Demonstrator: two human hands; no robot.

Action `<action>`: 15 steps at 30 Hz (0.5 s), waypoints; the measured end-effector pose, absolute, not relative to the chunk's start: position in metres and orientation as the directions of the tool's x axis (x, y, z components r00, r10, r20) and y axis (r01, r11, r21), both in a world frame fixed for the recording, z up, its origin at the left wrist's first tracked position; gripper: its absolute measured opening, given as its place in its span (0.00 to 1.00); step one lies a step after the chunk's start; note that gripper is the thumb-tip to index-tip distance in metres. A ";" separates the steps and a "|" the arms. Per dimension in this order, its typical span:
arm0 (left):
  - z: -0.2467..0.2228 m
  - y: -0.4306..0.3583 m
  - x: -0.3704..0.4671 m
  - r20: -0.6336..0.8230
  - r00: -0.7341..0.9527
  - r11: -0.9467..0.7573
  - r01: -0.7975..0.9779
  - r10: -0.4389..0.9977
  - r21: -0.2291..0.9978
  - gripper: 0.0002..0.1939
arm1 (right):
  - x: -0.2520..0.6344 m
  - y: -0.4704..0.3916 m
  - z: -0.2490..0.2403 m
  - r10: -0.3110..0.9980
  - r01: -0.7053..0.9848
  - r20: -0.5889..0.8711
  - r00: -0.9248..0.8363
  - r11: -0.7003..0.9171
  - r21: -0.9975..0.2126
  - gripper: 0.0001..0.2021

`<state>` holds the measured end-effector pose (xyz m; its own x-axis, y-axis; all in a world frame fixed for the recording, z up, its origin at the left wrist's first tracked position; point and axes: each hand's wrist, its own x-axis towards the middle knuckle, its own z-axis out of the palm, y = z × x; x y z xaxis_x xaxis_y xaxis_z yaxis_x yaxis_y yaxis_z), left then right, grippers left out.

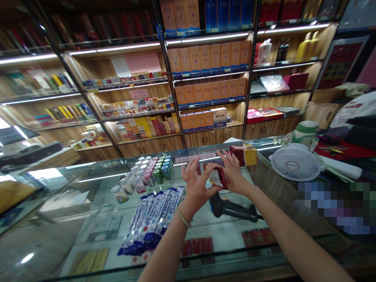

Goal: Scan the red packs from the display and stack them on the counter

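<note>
Above the glass counter, my right hand grips a small red pack from its right side. The thumb and index finger of my left hand close on the pack's left side, while its other fingers stick up. The pack's printing is too blurred to read. Just below the hands lies a black handheld barcode scanner. Behind my right hand stands a stack of red and yellow packs. To the left of my left hand lie several long blue-and-white wrapped packets.
Small cans and tubs stand in rows on the glass counter. A white fan and a green-and-white jug are at the right. Shelves with boxed goods line the wall behind.
</note>
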<state>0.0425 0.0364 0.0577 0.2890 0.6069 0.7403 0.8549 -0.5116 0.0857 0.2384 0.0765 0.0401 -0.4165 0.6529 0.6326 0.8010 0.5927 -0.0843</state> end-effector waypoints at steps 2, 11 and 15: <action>0.059 0.036 0.042 0.725 0.287 -0.513 0.852 0.626 0.106 0.36 | 0.240 0.077 0.041 0.645 0.791 0.640 -0.417 0.605 -0.094 0.33; 0.062 0.042 0.031 0.698 0.256 -0.505 0.846 0.668 0.172 0.38 | 0.258 0.078 0.050 0.616 0.811 0.696 -0.370 0.580 -0.082 0.28; 0.060 0.047 0.027 0.698 0.257 -0.528 0.825 0.668 0.200 0.38 | 0.265 0.078 0.055 0.597 0.811 0.720 -0.353 0.579 -0.083 0.27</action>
<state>0.0266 0.0469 0.0598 0.2574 0.6679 0.6983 0.8254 -0.5277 0.2005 0.2647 0.0776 0.0554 -0.3529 0.5971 0.7203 0.8112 0.5790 -0.0825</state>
